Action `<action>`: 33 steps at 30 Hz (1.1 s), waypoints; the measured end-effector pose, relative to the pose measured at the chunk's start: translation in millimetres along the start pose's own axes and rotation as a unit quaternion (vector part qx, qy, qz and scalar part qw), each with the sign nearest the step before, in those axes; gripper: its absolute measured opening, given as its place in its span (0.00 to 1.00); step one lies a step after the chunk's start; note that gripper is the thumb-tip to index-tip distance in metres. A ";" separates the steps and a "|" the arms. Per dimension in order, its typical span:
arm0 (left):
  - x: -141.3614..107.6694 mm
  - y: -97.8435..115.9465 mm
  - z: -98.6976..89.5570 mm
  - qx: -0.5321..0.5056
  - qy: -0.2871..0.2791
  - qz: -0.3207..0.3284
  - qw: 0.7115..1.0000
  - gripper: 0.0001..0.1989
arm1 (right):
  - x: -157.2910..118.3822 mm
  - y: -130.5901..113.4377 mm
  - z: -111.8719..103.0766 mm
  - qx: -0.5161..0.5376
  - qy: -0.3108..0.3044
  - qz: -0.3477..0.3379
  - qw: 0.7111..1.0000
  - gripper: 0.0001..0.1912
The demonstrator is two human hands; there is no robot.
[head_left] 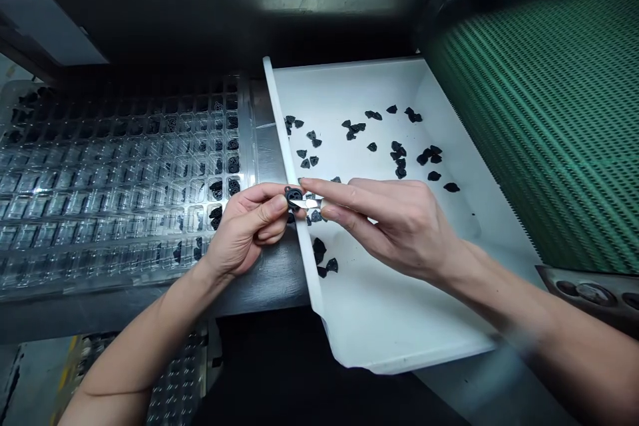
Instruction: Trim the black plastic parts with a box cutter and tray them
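Note:
My left hand [252, 223] pinches a small black molded part [293, 197] between thumb and fingers, just over the raised side wall of a white tray [399, 326]. A small knife [305, 204] is in my right hand [384, 216]; its silvery blade points left and its tip meets the part. The right index finger stretches along above the blade, close to the part. The knife's handle is hidden by my fingers. Several black parts [354, 128] lie scattered on the white tray beneath and beyond my hands.
Left of the tray, clear plastic compartment trays [100, 203] hold black parts in some pockets. A green mesh conveyor belt [559, 113] slopes along the right side. Behind everything rises a dark metal panel [224, 6]. Another compartment tray [182, 373] is low at the left.

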State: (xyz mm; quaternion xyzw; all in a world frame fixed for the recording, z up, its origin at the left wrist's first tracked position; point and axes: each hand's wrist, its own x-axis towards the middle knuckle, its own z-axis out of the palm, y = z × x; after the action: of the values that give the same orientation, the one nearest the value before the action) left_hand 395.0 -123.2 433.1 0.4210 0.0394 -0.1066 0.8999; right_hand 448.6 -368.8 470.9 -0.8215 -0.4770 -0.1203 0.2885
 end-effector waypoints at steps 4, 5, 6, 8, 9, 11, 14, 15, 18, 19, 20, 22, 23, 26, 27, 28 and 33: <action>0.5 -0.2 -1.6 0.005 0.005 -0.007 1.000 0.15 | -0.9 -0.1 -0.3 0.001 -0.008 0.009 1.000 0.20; 0.6 -0.2 -2.2 0.004 0.005 -0.008 1.000 0.15 | -1.3 -0.1 -0.2 0.003 -0.010 0.011 1.000 0.20; 0.6 -0.1 -2.9 0.002 0.004 -0.010 1.000 0.15 | -1.6 -0.1 -0.2 0.005 -0.011 0.012 1.000 0.21; 0.4 0.1 -4.2 -0.001 0.001 -0.015 1.000 0.15 | -2.0 -0.1 -0.1 0.009 -0.012 0.012 1.000 0.21; 0.3 0.2 -4.7 -0.003 -0.002 -0.016 1.000 0.14 | -2.1 -0.2 -0.1 0.009 -0.011 0.013 1.000 0.21; 0.1 0.6 -5.7 -0.007 -0.009 -0.018 1.000 0.13 | -2.0 -0.5 0.0 0.010 -0.009 0.011 1.000 0.21; -0.1 1.1 -6.7 -0.005 -0.015 -0.020 1.000 0.12 | -1.9 -1.0 -0.1 0.009 -0.004 0.003 1.000 0.20; 0.0 1.2 -6.9 -0.002 -0.014 -0.021 1.000 0.12 | -2.0 -1.1 -0.1 0.008 -0.003 0.001 1.000 0.20; 0.2 1.7 -7.2 0.007 -0.012 -0.022 1.000 0.14 | -2.5 -0.7 -0.4 0.006 -0.005 0.004 1.000 0.20; 0.3 1.8 -7.2 0.009 -0.012 -0.022 1.000 0.14 | -2.7 -0.6 -0.5 0.008 -0.006 0.006 1.000 0.20; 0.4 1.9 -7.2 0.009 -0.012 -0.021 1.000 0.14 | -3.0 -0.4 -0.6 0.010 -0.007 0.009 1.000 0.20; 0.3 2.1 -7.2 0.009 -0.014 -0.020 1.000 0.14 | -3.3 -0.2 -0.9 0.015 -0.010 0.014 1.000 0.21; 0.3 2.4 -7.2 0.010 -0.014 -0.021 1.000 0.14 | -3.2 -0.3 -1.1 0.016 -0.012 0.015 1.000 0.20; -0.1 3.2 -7.4 0.012 -0.016 -0.023 1.000 0.14 | -2.4 -0.5 -1.5 0.018 -0.010 0.016 1.000 0.20; -0.2 3.5 -7.4 0.011 -0.017 -0.024 1.000 0.14 | -1.8 -0.7 -1.5 0.021 -0.008 0.015 1.000 0.19; -0.3 3.8 -7.5 0.010 -0.019 -0.023 1.000 0.13 | -1.2 -0.9 -1.4 0.025 -0.005 0.014 1.000 0.19; -0.9 5.1 -6.6 -0.001 -0.033 -0.021 0.999 0.09 | 2.1 -3.2 -1.4 0.069 0.030 0.054 0.996 0.20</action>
State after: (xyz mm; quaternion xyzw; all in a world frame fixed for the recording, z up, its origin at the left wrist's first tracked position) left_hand 395.4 -114.8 432.9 0.4157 0.0187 -0.1390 0.8986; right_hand 447.1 -366.9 474.2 -0.8201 -0.4304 -0.0958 0.3648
